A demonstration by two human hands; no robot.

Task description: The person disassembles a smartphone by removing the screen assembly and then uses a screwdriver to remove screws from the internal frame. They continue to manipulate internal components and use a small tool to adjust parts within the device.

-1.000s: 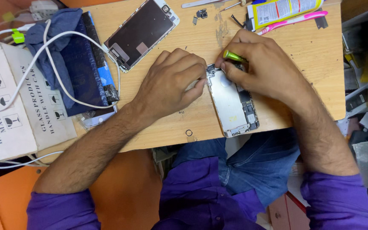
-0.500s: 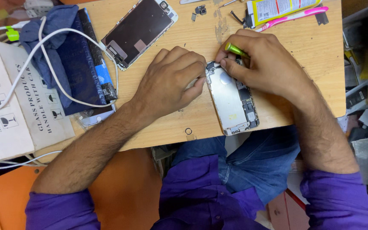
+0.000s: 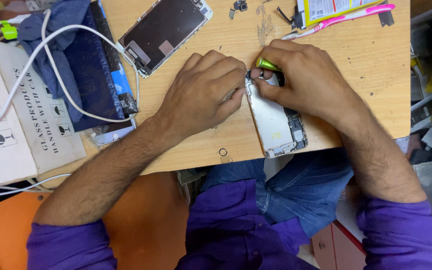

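1. The opened phone body (image 3: 276, 122) lies flat on the wooden table (image 3: 366, 65), near its front edge, just above my lap. Its inside faces up, with the small boards showing at the end closer to me.
2. My right hand (image 3: 308, 82) is closed around a green-handled screwdriver (image 3: 266, 64). The fingers pinch it over the far end of the phone body, and the tip is hidden under my fingers.
3. My left hand (image 3: 203, 92) lies on the table at the left side of the phone body. The fingers are curled and press against its far left edge; I cannot tell if they hold anything small.
4. Farther up the table lies a detached phone screen (image 3: 163, 32), glass side down, tilted, well apart from the phone body.
5. At the far edge is a pink toothbrush (image 3: 346, 16) beside a yellow packet (image 3: 326, 7).
6. To the left are a dark blue cloth (image 3: 63, 45), a white cable (image 3: 71, 92) crossing over it, and a cardboard box (image 3: 21, 130).
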